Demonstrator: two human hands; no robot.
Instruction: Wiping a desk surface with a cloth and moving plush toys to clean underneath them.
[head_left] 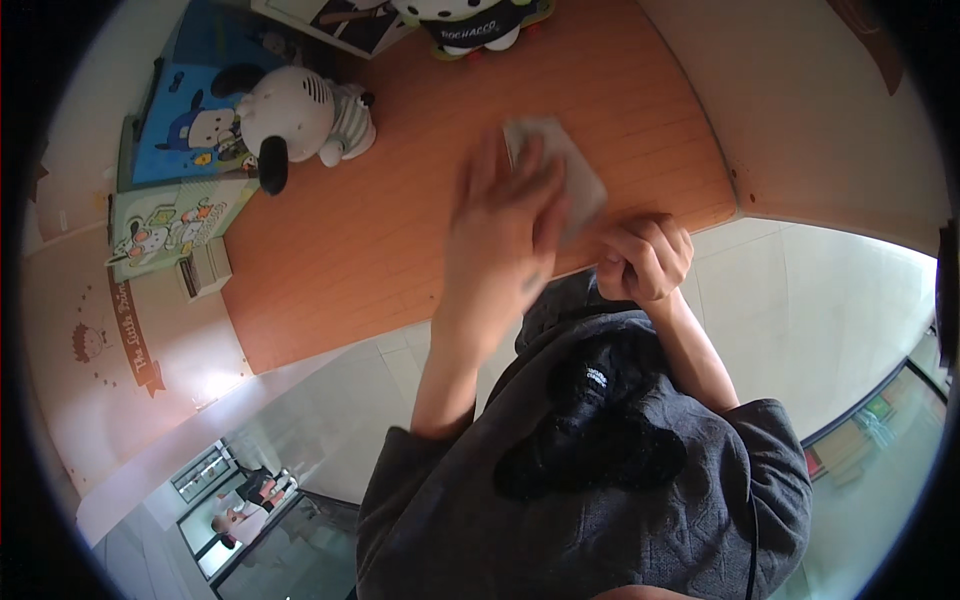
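Note:
A pale grey, flat piece with angular edges (pixel 575 180) is over the orange-brown wooden desk top; whether it is cloth or paper I cannot make out. My left hand (pixel 505 210) reaches over its left side, palm down. Motion smears these fingers, but they look bent over the piece, with the thumb along its near side. At the desk's near edge, just right of the piece, my right hand (pixel 648 258) is loosely closed, its fingers curled. Nothing shows in it.
The wooden desk top (pixel 400 220) has a toy dog figure (pixel 300 120) at its left and another figure (pixel 475 25) at the far edge. Illustrated books or cards (pixel 190 130) stand by the left panel (pixel 90 330). Lower left, a person (pixel 240 515) appears in the distance.

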